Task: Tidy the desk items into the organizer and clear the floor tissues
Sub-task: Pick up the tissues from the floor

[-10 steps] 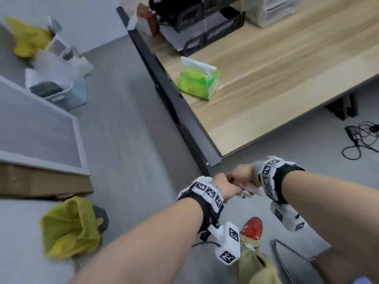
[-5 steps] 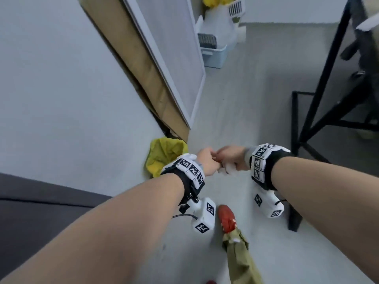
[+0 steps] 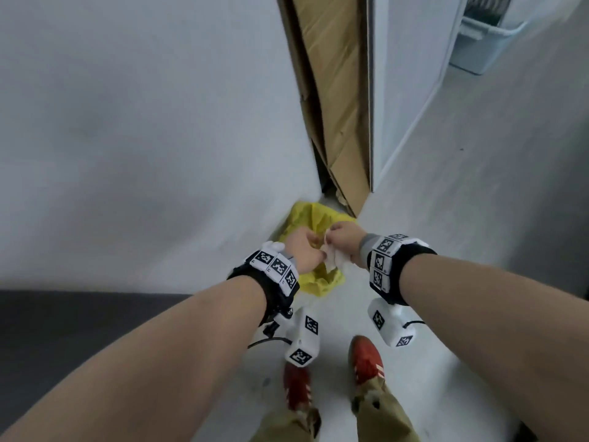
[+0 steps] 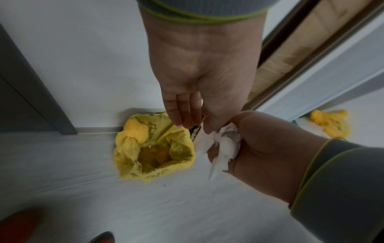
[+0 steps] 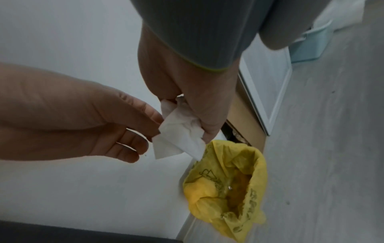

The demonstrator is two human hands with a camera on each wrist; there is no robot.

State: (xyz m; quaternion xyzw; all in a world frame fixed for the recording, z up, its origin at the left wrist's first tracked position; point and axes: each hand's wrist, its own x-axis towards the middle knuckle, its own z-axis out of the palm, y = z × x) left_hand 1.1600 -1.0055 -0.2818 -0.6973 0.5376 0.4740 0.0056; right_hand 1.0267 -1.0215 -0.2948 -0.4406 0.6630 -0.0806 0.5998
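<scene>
Fingers (image 5: pixel 207 131) of the right hand (image 4: pixel 270 148) pinch the crumpled white tissue (image 5: pixel 180 136) beside the left hand's (image 5: pixel 83 126) loosely spread fingers; released now, it could miss the yellow plastic bin bag (image 5: pixel 239 189).

The tissue (image 5: pixel 180 131) is plain white, the bin bag (image 4: pixel 153 148) is bright yellow with dark printed markings, the wrist bands (image 3: pixel 277 266) are black with black-and-white square codes, the shoes (image 3: pixel 366 358) are red with white stripes, and the cardboard (image 3: pixel 338 90) is brown.
</scene>
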